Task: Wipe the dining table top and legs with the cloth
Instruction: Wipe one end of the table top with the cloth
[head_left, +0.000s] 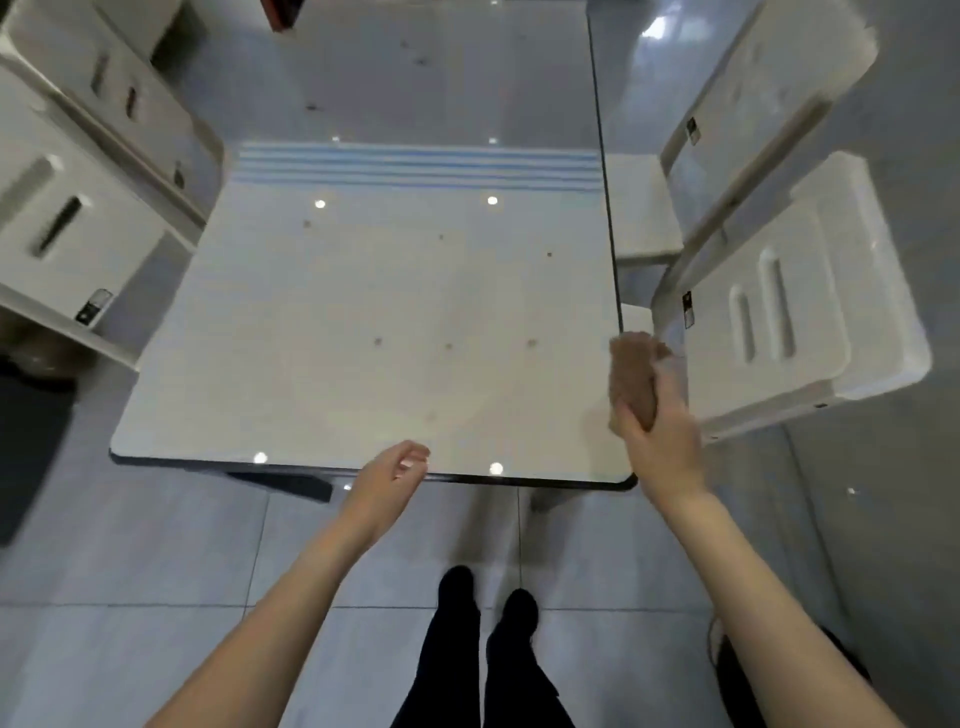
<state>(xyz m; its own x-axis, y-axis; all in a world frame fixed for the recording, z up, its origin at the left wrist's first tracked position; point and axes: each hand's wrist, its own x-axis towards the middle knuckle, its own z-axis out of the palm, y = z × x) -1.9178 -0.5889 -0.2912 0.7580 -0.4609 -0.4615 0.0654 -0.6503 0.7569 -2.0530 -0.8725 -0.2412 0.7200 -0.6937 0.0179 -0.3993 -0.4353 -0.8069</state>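
The dining table (332, 322) has a glossy white top with a dark rim and blue stripes across its middle. I stand at its near edge. My right hand (662, 447) grips a brown cloth (635, 371) over the table's near right corner, close to the right edge. My left hand (387, 478) hovers at the near edge with its fingers loosely curled and holds nothing. Small dark specks dot the top. A dark table leg (291, 486) shows under the near edge.
White chairs flank the table: two on the right (810, 291), (769, 93) and two on the left (62, 223), (119, 93). The grey tiled floor (156, 561) lies below, with my dark-trousered legs and shoes (488, 613) on it. A dark object (31, 436) sits at the far left.
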